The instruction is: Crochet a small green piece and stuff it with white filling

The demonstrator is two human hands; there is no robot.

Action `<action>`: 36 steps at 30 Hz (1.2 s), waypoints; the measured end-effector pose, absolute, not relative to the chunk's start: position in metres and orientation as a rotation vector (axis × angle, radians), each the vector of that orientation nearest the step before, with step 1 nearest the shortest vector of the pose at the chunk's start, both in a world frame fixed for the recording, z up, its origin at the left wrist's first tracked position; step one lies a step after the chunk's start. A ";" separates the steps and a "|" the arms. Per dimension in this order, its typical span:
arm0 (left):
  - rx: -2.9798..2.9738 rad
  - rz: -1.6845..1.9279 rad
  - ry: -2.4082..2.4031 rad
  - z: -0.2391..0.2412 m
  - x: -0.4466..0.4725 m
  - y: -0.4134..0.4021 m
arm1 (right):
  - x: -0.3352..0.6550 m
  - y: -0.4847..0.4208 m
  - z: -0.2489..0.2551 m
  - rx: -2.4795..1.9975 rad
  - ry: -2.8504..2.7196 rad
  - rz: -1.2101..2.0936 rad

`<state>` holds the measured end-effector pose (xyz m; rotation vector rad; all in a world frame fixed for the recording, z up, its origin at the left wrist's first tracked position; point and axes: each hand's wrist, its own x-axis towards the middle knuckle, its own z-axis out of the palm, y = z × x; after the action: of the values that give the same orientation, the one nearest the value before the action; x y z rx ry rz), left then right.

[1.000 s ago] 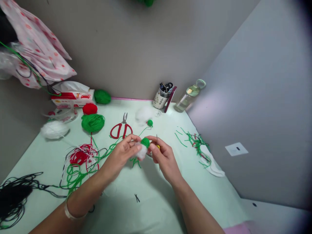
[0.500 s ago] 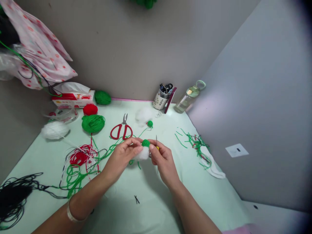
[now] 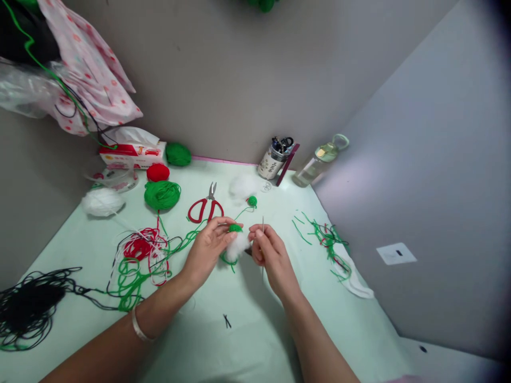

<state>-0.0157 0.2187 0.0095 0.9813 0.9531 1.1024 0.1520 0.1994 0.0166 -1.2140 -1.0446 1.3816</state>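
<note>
My left hand (image 3: 207, 250) pinches a small green crochet piece (image 3: 235, 228) with a tuft of white stuffing (image 3: 238, 246) bulging from it. A green yarn tail hangs below the piece. My right hand (image 3: 268, 254) is closed round a thin metal hook or needle (image 3: 262, 225) that sticks up above the fingers, and its fingertips press against the white stuffing. Both hands meet over the pale green table (image 3: 247, 340), just in front of the red scissors (image 3: 205, 207).
Green yarn balls (image 3: 162, 194), a red ball (image 3: 157, 172), white yarn (image 3: 102, 202) and a tissue box (image 3: 131, 154) lie at the back left. Tangled red, green and black strands (image 3: 136, 260) spread left. A pen cup (image 3: 273, 162), a bottle (image 3: 315, 166) and green scraps (image 3: 325, 239) sit right.
The view has shifted slightly. My hands stay together on the piece; the white stuffing now shows lower and the green piece looks turned flatter on top.
</note>
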 end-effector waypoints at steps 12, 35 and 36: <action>1.006 1.103 1.023 0.009 -0.015 0.220 | 0.140 0.186 0.029 -1.186 -1.152 1.683; 1.321 1.214 1.160 0.005 -0.015 0.213 | 0.134 0.192 0.017 -0.756 -0.454 2.080; 1.328 1.216 1.161 0.004 -0.015 0.213 | 0.133 0.192 0.017 -0.749 -0.444 2.081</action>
<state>-0.0149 0.2129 0.0045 1.3283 1.1608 1.2165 0.1330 0.1918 0.0169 -0.7489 -0.4445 2.0811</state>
